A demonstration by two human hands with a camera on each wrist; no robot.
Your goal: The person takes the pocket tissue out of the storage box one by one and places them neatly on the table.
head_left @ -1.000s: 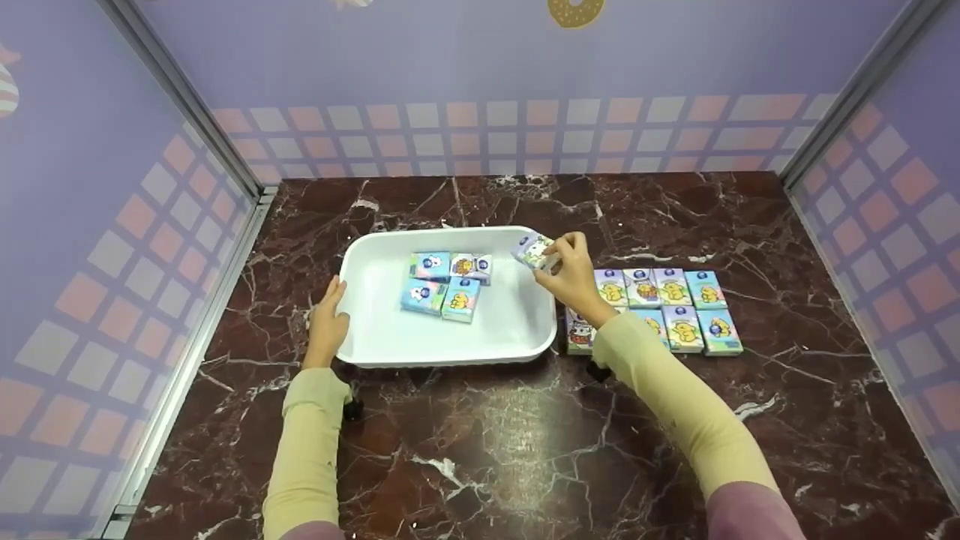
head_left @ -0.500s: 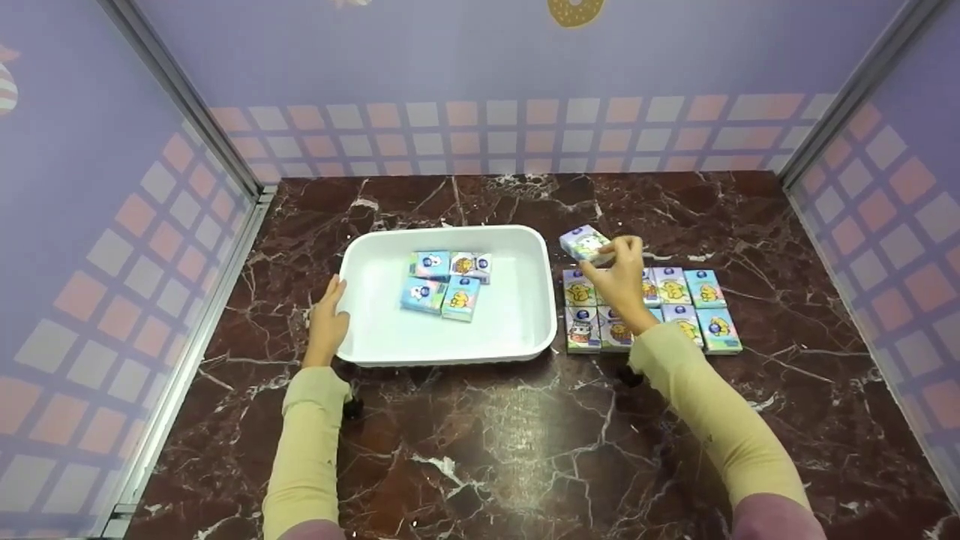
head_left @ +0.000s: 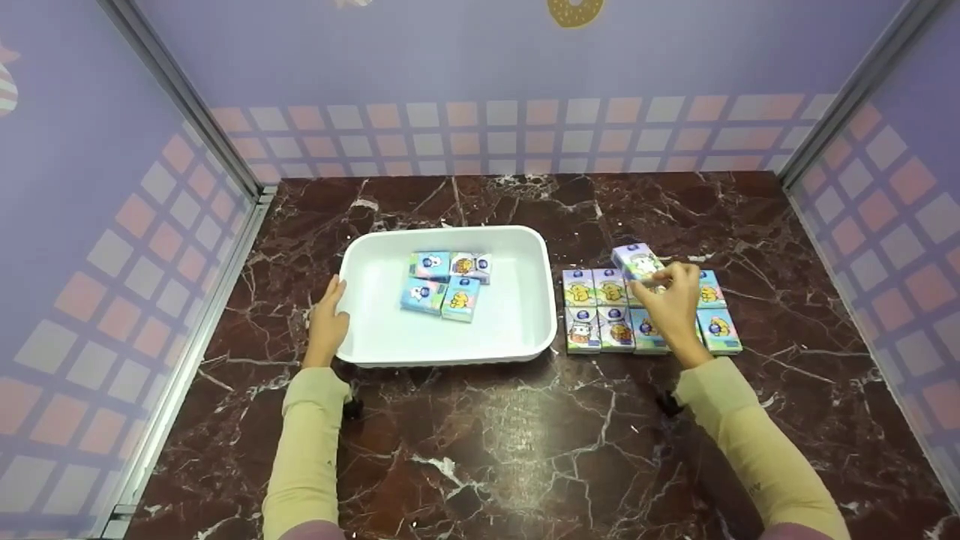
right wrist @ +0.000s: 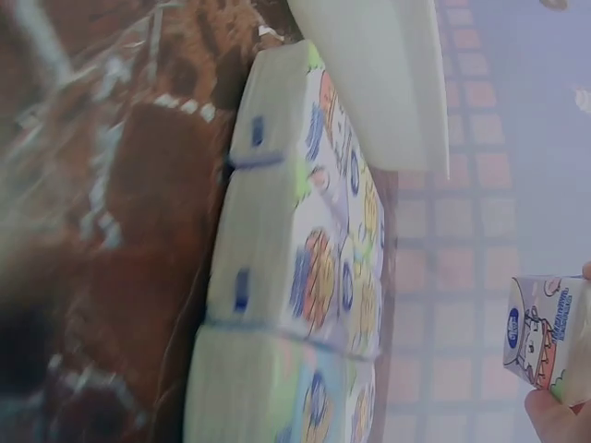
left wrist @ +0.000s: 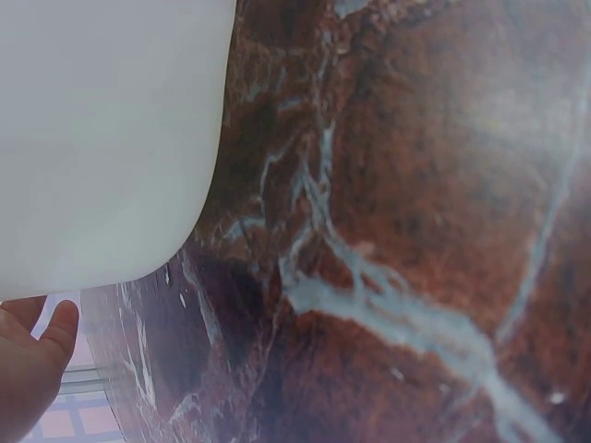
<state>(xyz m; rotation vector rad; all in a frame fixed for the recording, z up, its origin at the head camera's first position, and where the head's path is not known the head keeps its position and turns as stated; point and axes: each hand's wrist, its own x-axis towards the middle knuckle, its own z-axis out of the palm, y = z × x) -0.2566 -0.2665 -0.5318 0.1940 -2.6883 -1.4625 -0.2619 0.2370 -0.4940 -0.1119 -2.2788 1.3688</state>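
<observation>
In the head view my right hand (head_left: 670, 301) pinches a purple-and-white pack of tissues (head_left: 636, 259) between thumb and fingers, tilted above the back row of packs on the right. The right wrist view has the same tissue pack (right wrist: 534, 334) at its right edge. My left hand (head_left: 328, 324) lies along the left wall of a white tray (head_left: 517, 330), fingers mostly straight beside the rim. Its thumb shows near the tray's underside in the left wrist view. Inside the tray, several blue and purple tissue packs (head_left: 459, 300) lie grouped together.
Right of the tray, two tight rows of tissue packs (head_left: 582, 330) lie on the dark red marble table (head_left: 465, 442); my right hand covers some of them. Purple panels with pink and white checks (head_left: 465, 112) enclose the back and both sides.
My right hand has carried the tissue pack from over the tray's right end to the right, above the rows. My left hand and the packs in the tray have stayed put.
</observation>
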